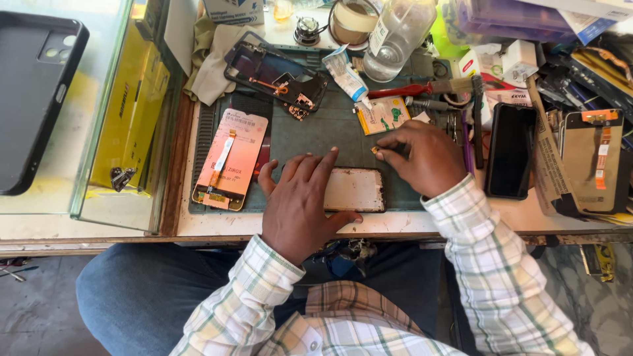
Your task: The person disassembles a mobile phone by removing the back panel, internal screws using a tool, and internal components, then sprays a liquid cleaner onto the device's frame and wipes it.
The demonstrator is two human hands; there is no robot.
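Observation:
My left hand [300,201] lies flat, fingers spread, pressing on a phone screen panel [356,190] that rests face down on the dark work mat [316,132]. My right hand [422,158] hovers just beyond the panel's far right corner, thumb and fingers pinched on a small orange-brown part [374,150]. A pink-backed display module with a flex cable [231,161] lies to the left of my left hand. A phone mid-frame with exposed boards [277,72] sits at the mat's far side.
A black phone [511,150] and another display module [593,158] lie to the right. A glue tube [346,74], a clear bottle [395,33], a tape roll [353,23], a red-handled tool [409,89] and tweezers crowd the back. A glass case with a black phone cover [33,99] stands left.

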